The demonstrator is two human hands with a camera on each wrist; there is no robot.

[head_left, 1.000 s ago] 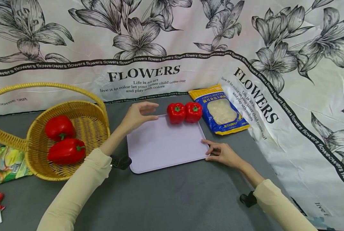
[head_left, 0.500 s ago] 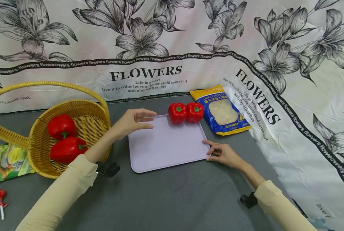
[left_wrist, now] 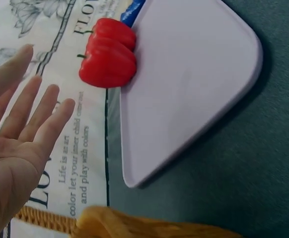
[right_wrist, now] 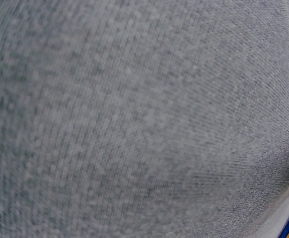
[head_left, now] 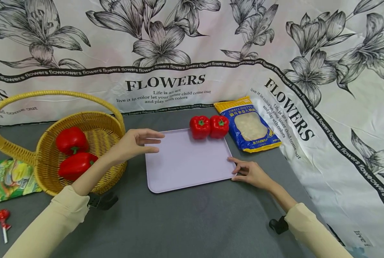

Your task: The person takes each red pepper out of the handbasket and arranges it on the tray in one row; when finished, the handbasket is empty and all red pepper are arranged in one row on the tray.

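My left hand hovers between the basket and the tray's left edge, fingers spread and holding nothing. In the left wrist view the palm and fingers of this hand show plainly bare. My right hand grips the right front corner of a pale lilac tray, forefinger on the side edge and thumb by the corner. Two red bell peppers stand side by side at the tray's far right corner. Inside a yellow wicker basket on the left lie two more red bell peppers.
A blue and yellow bag of orecchiette lies right of the tray, against the printed cloth. Left of the basket is a green snack bag, with a red lollipop in front. Grey cloth fills the right wrist view.
My left hand has drawn back leftward from the tray's far edge toward the basket. The right hand stays at the tray corner, and the peppers have not moved.
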